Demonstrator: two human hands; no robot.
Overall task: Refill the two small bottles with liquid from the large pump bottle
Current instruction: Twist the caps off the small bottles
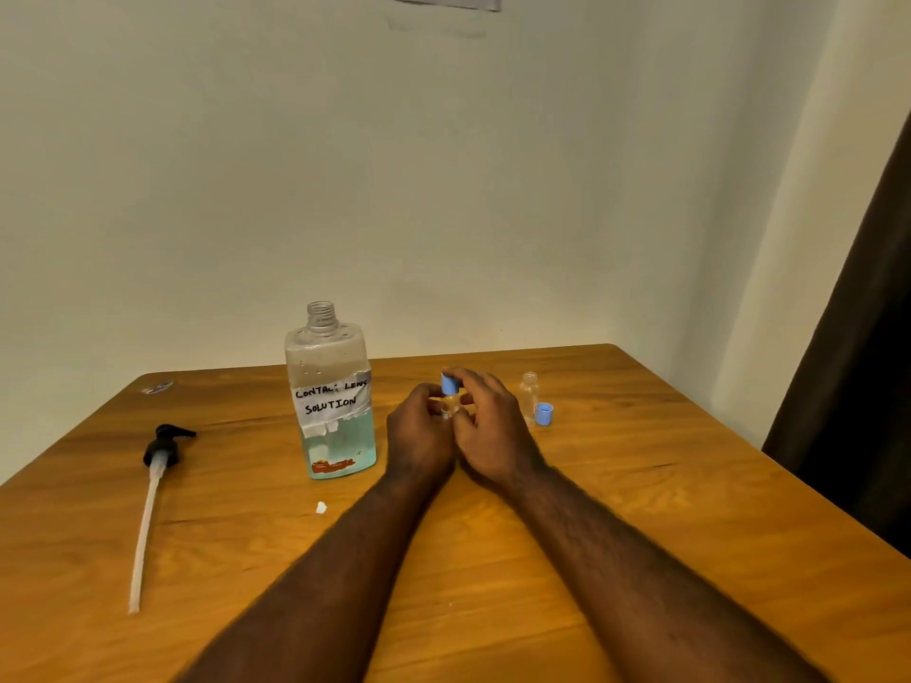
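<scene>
Clear large bottle (331, 392) reads "CONTACT LENS SOLUTION" (handwritten).

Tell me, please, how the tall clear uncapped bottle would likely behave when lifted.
Probably heavy: the tall clear plastic bottle looks mostly full of bluish liquid. Its open neck could spill if tilted. Pushed high, it may tip.
</scene>
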